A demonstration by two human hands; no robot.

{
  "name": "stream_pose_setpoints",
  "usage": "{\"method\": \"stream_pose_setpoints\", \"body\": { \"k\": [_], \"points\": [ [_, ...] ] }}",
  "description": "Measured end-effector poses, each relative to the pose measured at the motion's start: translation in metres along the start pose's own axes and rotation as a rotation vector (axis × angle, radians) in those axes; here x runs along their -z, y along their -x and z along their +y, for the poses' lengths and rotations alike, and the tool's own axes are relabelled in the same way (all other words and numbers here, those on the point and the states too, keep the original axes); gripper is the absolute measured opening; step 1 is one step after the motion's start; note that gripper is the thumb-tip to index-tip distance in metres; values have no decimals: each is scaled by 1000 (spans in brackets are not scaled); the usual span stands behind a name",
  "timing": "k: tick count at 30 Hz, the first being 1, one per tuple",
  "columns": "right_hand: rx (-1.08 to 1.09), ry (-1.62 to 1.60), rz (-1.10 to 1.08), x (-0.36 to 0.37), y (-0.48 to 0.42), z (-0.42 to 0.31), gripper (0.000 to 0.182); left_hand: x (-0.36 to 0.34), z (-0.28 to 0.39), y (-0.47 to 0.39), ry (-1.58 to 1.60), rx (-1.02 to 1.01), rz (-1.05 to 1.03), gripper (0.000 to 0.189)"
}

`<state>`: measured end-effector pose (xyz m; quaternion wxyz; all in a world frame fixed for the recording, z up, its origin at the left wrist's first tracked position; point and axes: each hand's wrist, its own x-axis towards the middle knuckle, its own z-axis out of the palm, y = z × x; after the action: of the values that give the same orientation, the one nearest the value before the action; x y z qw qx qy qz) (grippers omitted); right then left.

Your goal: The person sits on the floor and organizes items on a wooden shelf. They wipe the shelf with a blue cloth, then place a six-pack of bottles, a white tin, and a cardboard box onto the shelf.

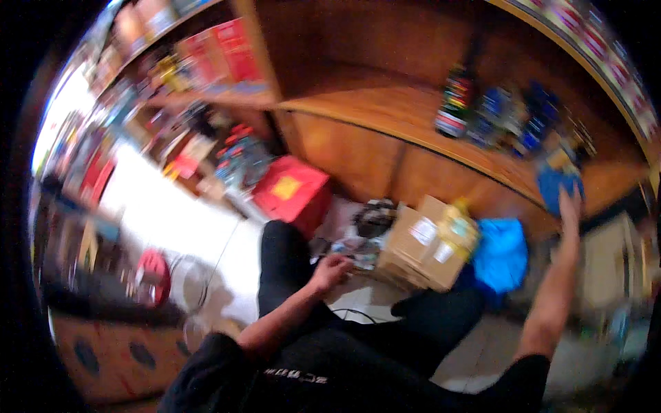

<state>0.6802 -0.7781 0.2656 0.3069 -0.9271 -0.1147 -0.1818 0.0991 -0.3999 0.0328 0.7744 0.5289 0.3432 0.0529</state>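
Observation:
At the right, my right hand (pixel 570 201) is on a blue cloth (pixel 552 188) at the front edge of a wooden shelf (pixel 372 106). Just behind the cloth are a small tan object and some thin gold-coloured items, too blurred to name. My left hand (pixel 332 272) hovers over my lap with its fingers curled in, and nothing shows in them. Beyond it lie small clear plastic-looking items (pixel 361 250) and a dark coiled thing. An upright cardboard box (pixel 413 240) is to the right of that hand.
A dark green bottle (pixel 453 106) and several blue-and-clear items (pixel 537 118) stand on the shelf. Below sit a red box (pixel 292 191), a yellow plastic-wrapped bundle (pixel 458 229) and a bright blue bag (pixel 500 253). A red stool-like object (pixel 154 276) is on the pale floor at left.

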Motion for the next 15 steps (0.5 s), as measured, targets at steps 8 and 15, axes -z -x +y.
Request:
{"method": "stream_pose_setpoints", "body": {
  "k": [8, 15],
  "points": [
    [309, -419, 202, -27, 158, -99, 45, 5, -6, 33, -58, -55, 60, 20],
    [119, -562, -430, -122, 382, -104, 25, -18, 11, 37, -382, -255, -42, 22]
  ]
}}
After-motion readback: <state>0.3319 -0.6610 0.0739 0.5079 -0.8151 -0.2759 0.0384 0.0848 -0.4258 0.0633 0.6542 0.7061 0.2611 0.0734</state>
